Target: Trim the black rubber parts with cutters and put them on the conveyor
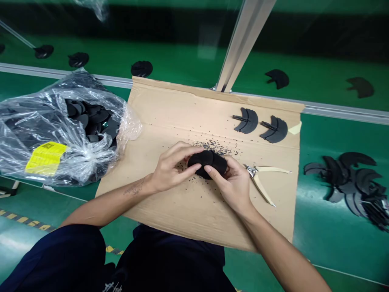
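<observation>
At the bottom edge, nearest of all, dark navy fabric clothing point(170, 259) carries white script, cut off and unreadable. Just beyond, here's the action: a flattish, rounded part in matt black point(207, 164), up in both hands over a brown cardboard sheet point(170, 219). Its long axis runs left to right, across the wearer, and it sits right between the two sets of fingers; neither hand is nearer, since both are touching! The left hand point(173, 166) has its left end pinched, thumb on the near side, fingers over the far edge. The right hand point(237, 184) clasps the other end, thumb laid across the near face, fingers curled behind, and the thumbs almost meet.

Just right of that right hand, hand cutters with cream handles and a metal head point(253, 172) lie on the cardboard, head towards the hand, handles splayed away; no brand legible. Tiny black chips point(212, 145) are scattered past the part. Over on the left, a clear plastic bag full of black pieces point(89, 154) wears a bright yellow rectangular label point(45, 158): a dark square code near its top, print too small to read. Farthest on the sheet, two black fan-shaped pieces point(246, 120) lie side by side.
</observation>
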Action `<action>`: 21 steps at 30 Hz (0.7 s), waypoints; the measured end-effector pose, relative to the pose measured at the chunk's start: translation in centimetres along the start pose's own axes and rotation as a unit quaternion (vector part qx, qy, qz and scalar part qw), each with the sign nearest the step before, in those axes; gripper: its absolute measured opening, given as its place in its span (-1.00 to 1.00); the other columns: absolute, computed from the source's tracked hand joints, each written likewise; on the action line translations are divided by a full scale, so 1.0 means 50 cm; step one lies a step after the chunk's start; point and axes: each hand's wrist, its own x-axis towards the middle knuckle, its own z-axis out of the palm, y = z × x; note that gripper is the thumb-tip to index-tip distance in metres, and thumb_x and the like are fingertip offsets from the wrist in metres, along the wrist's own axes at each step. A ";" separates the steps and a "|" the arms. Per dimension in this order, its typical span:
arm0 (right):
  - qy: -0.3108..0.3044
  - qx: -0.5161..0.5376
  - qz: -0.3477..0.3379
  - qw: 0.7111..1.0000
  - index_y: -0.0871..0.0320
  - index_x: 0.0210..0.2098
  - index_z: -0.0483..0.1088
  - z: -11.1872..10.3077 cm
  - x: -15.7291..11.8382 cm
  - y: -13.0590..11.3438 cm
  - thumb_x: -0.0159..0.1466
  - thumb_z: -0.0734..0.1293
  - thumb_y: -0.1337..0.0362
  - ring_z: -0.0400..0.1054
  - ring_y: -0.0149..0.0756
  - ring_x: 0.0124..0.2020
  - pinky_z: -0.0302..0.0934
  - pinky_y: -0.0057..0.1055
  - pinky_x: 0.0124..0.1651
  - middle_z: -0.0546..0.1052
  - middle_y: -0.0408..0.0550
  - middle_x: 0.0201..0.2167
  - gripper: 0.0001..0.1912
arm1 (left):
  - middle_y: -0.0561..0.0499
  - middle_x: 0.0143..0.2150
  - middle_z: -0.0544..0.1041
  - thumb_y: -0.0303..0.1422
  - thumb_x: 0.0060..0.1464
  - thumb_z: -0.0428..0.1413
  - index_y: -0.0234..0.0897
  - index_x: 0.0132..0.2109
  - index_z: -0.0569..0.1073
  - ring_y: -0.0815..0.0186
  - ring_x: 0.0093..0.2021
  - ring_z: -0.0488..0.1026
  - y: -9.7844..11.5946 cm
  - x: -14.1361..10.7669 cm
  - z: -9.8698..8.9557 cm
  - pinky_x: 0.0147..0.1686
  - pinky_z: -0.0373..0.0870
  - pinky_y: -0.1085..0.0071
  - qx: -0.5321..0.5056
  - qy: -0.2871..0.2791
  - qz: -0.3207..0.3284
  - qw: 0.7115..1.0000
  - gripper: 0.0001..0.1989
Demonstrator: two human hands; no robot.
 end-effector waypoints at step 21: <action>-0.047 -0.189 -0.237 0.952 0.10 -0.17 0.46 -0.021 -0.004 -0.015 0.34 0.38 0.27 0.45 -0.32 -0.36 0.37 -0.37 -0.27 0.58 -0.08 -0.33 -0.93 | -0.09 -0.19 0.65 -0.30 0.24 0.24 -0.30 -0.03 0.56 0.33 -0.20 0.59 -0.008 0.015 -0.015 -0.18 0.56 0.42 -0.037 -0.098 -0.013 0.994 -0.79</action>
